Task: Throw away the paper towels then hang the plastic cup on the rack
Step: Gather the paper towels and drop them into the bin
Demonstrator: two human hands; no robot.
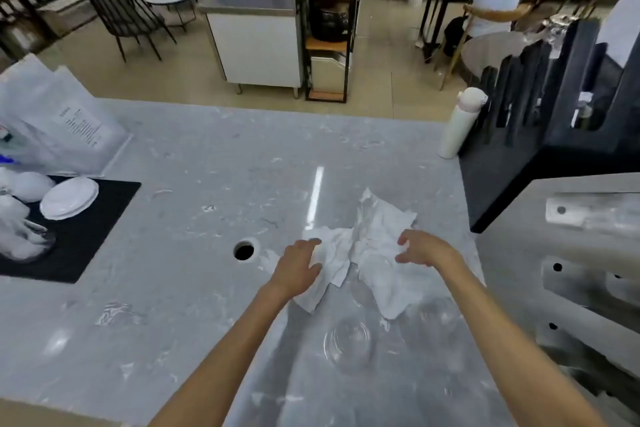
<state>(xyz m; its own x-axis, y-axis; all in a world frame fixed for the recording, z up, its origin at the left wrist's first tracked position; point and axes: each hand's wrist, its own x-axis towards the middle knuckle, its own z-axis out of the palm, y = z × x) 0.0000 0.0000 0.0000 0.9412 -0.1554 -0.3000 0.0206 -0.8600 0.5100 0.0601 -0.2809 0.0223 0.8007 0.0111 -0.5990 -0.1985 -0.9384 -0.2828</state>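
Low centre of frame: clear plastic cup [348, 343] on the counter [173, 288], light, slick, likely easy to crush; best pinched at the rim. Just above, crumpled paper towels [374, 246], soft and weightless, fit for bunching at mid-frame. Left hand [298, 265] flat on one sheet, fingers loosely spread, gripping nothing. Right hand [424, 250] hovering half-open over the other. No bin spotted.

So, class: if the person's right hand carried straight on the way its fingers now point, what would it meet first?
The right hand points left and slightly down, fingers spread. It would most likely meet the crumpled paper towels first, though the single view leaves unclear whether it already touches them.
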